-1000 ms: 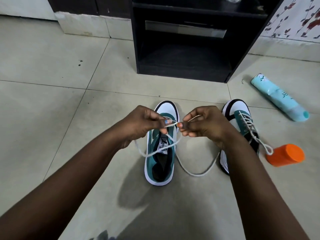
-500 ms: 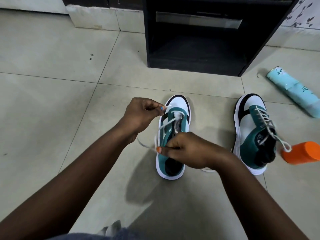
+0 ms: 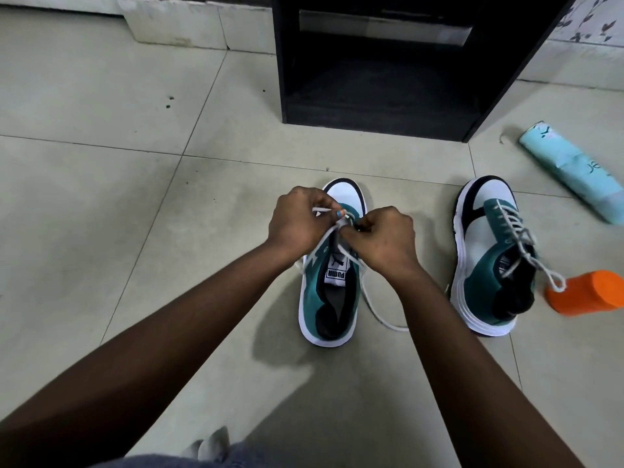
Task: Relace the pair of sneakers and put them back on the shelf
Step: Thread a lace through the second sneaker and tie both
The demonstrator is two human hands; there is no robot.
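A teal, white and black sneaker [image 3: 329,298] stands on the floor tiles in the middle, toe pointing away from me. My left hand [image 3: 297,219] pinches one end of its white lace [image 3: 378,312] over the toe end. My right hand [image 3: 381,236] pinches the lace at the front eyelets, close beside the left hand. The rest of the lace trails loose on the floor to the shoe's right. The second sneaker [image 3: 486,258] stands to the right, laced, with its lace end hanging over the side. The black shelf unit [image 3: 381,62] stands beyond both shoes.
A light blue bottle [image 3: 574,170] lies on the floor at the right. An orange cylinder [image 3: 587,297] lies beside the laced sneaker's heel. Pale floor tiles [image 3: 101,197] spread out to the left. A wall base runs along the top left.
My right hand moved up from the shoe's middle to the front eyelets, next to the left hand. Both hands now work close together over the toe end.
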